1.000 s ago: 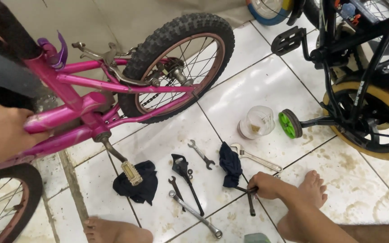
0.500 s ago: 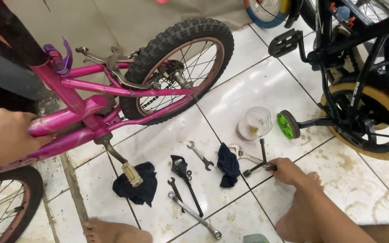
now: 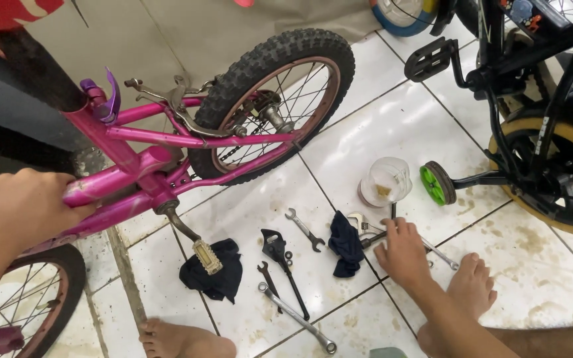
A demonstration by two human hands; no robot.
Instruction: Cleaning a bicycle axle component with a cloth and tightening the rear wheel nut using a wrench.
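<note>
Since half a second ago the right hand [image 3: 402, 250] has closed around a dark T-shaped tool [image 3: 392, 213] (probably a wrench) beside the plastic cup [image 3: 384, 181]. Stiff, light metal; grip its shaft. The left hand [image 3: 18, 209] clasps the pink bicycle frame [image 3: 154, 162].

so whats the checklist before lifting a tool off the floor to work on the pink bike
1. Bike steadied: ok. The left hand grips the pink bike frame.
2. Tool in hand: cannot tell. The right hand lies over the tools beside the dark blue rag; whether its fingers have closed on one is hidden.
3. Spare tools within reach: ok. The small spanner, the black tool and the long spanner lie apart on the tiles.
4. Plastic jar safe: ok, upright, just beyond the right hand.
5. Feet out of the way: not ok. The right foot sits right beside the tools.
</note>
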